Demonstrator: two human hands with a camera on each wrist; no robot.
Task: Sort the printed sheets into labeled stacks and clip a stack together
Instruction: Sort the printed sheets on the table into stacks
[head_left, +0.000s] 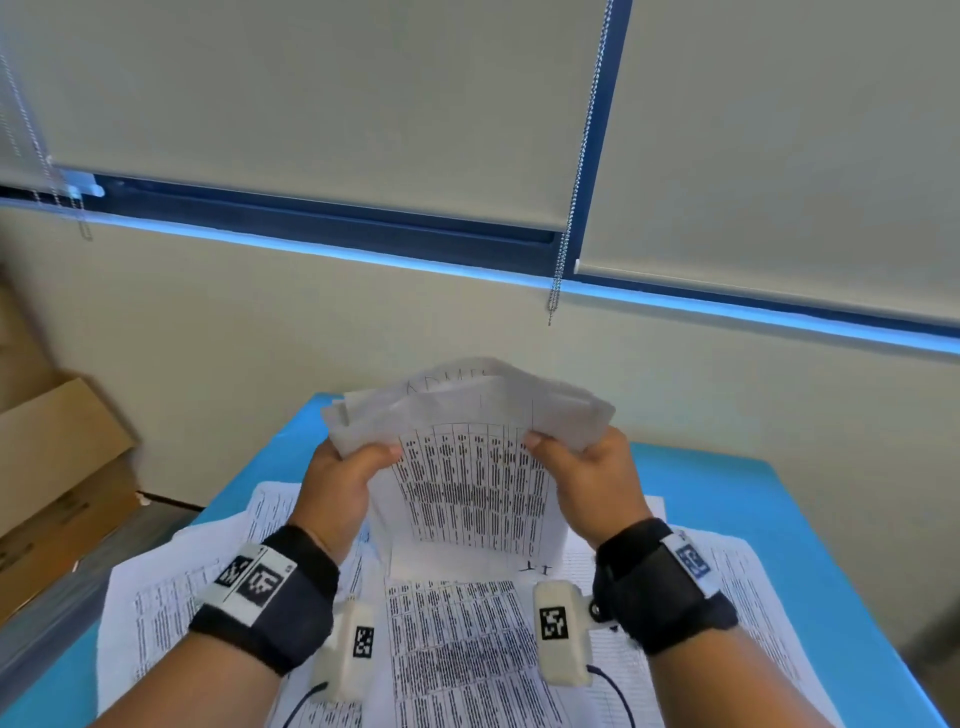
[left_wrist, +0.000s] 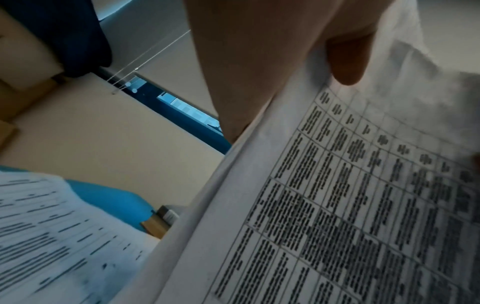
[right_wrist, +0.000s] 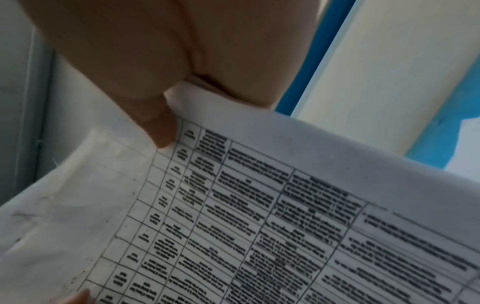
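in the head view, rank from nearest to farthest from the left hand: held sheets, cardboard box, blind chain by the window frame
1. Held sheets: gripped by the left hand itself, in front of the person.
2. Cardboard box: off the table, on the floor side to the left.
3. Blind chain: hanging at the window, up and to the right.

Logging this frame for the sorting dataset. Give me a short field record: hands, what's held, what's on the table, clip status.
left hand: grips the left edge of the held sheets, thumb on the printed side
right hand: grips the right edge, thumb on the printed side
held sheets: several printed table pages, raised above the table, top edges curling away from the camera
handwriting: faint letters near the top of one held page, not legible
table: blue surface
loose sheets: printed pages spread overlapping on the table under the hands
clip: none visible in any view
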